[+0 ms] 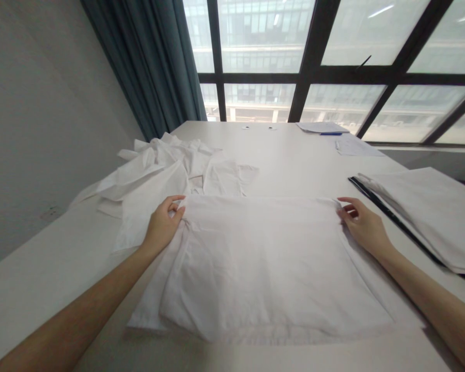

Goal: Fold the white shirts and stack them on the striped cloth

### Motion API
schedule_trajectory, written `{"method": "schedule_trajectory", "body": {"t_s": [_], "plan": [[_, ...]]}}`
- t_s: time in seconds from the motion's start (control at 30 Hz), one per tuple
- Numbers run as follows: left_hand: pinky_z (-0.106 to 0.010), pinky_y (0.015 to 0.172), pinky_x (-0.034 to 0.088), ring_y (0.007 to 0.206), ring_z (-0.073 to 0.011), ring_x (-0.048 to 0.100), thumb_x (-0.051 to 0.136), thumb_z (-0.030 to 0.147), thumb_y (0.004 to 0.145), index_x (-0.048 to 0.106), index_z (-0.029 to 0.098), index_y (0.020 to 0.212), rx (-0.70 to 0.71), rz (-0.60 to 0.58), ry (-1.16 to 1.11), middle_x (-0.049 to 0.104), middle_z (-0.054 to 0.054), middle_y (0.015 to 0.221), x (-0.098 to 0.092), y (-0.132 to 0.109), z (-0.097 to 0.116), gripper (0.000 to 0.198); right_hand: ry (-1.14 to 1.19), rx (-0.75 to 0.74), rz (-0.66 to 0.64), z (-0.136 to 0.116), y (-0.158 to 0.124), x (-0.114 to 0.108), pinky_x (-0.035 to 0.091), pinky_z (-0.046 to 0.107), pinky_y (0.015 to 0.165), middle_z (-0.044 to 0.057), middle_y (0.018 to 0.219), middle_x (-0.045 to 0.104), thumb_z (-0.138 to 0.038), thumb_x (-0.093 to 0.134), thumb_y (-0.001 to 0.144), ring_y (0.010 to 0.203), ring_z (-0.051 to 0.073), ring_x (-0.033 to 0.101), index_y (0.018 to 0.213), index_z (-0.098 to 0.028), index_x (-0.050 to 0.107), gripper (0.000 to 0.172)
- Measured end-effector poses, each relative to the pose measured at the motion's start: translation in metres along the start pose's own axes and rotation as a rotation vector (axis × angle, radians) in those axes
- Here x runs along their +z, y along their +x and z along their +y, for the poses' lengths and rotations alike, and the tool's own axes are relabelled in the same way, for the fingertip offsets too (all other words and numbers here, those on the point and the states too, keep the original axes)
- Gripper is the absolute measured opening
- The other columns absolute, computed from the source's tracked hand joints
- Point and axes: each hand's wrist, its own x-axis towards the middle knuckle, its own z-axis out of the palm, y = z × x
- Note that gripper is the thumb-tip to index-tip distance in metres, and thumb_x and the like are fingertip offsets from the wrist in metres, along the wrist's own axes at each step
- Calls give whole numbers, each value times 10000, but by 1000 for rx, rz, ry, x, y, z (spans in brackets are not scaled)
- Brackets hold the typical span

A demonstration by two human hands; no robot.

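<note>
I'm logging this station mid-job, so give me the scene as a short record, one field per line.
Left hand grip: pinching the far left corner of the white cloth
Right hand grip: pinching its far right corner
White cloth: spread between the hands, lightly creased
Left side: crumpled white pile
Right side: folded white cloth, black edge showing beneath
Far right of table: papers, blue pen
Behind: window, dark curtain

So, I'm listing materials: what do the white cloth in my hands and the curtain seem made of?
White cloth: matte fabric, perhaps cotton or a blend, judging by its soft creases. Teal curtain: matte, opaque fabric, seemingly heavier from its deep folds; fibre unclear.
</note>
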Motion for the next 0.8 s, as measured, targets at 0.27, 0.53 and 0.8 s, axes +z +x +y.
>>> {"method": "schedule_trajectory", "body": {"t_s": [0.27, 0.53, 0.8], "plan": [[-356, 846, 458, 829, -228, 570, 513, 336, 792, 643, 184, 1137, 71, 20, 160, 585, -24, 792, 5, 3, -11, 398, -91, -125, 36, 12, 0, 8, 501, 400, 698, 105, 979, 637, -272, 457, 822, 668, 207, 597, 1158, -214, 597, 368], [-494, 1026, 389, 1192, -296, 515, 410, 188, 861, 649, 196, 1195, 411, 73, 319, 585, -125, 1220, 6, -3, -2, 411, -163, -303, 137, 7, -1, 5, 493, 473, 866, 140, 1114, 639, -149, 434, 808, 986, 285, 631, 1113, -197, 645, 374], [-474, 1124, 322, 1410, -254, 359, 347, 388, 984, 487, 200, 1406, 683, -401, 358, 435, -100, 1501, 5, -9, 4, 483, -184, -549, -152, 1, -4, 9, 422, 477, 1005, 82, 1270, 656, -185, 361, 919, 1203, 241, 584, 1222, -242, 607, 394]]}}
